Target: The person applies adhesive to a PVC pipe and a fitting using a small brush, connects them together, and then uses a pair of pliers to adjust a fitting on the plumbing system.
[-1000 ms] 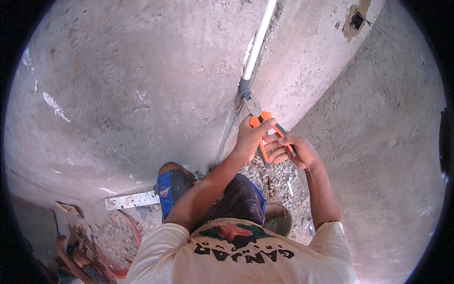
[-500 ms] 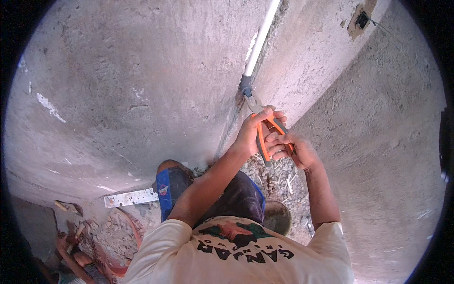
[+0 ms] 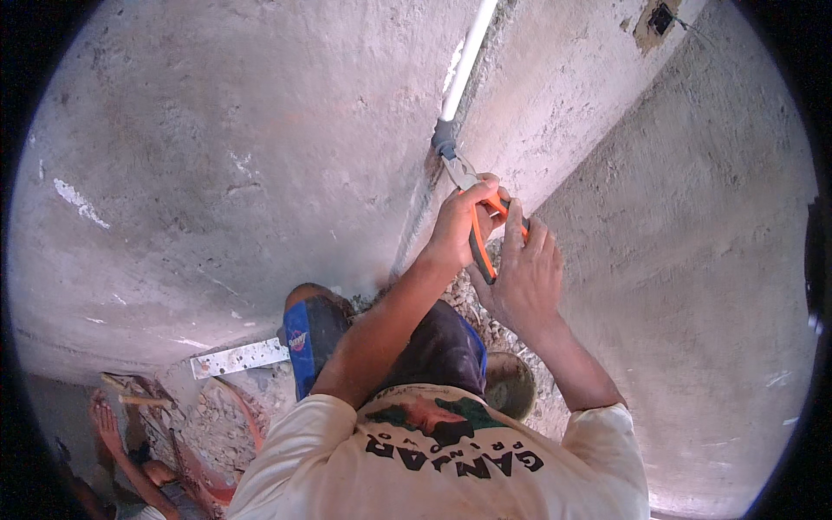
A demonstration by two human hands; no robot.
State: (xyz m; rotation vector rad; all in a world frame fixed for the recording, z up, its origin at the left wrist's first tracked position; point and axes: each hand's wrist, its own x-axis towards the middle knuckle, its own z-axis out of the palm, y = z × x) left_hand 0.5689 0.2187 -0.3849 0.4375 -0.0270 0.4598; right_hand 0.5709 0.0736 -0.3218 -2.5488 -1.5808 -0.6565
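Observation:
A pair of pliers [image 3: 482,245] with orange and black handles is in my left hand [image 3: 455,227], which is closed around it just below the head. Its metal jaws touch a dark grey fitting [image 3: 444,139] at the lower end of a white pipe [image 3: 468,65]. The handles are spread apart. My right hand [image 3: 530,276] lies against the right handle with its fingers stretched upward and apart. Its thumb points toward the left handle's end. The fingers partly cover the right handle, so their exact contact with it cannot be made out.
The pipe runs along a groove in the rough plaster wall [image 3: 217,173]. A dark wall box [image 3: 660,19] with wires sits at upper right. Beside my legs are a round bucket [image 3: 510,386], rubble and a white spattered board [image 3: 240,359]. Another person's hand [image 3: 106,425] shows at lower left.
My right hand has turned and moved left and up, its fingers uncurling from the right handle. The pliers stay in my left hand at the fitting. The other person's hand has opened and shifted.

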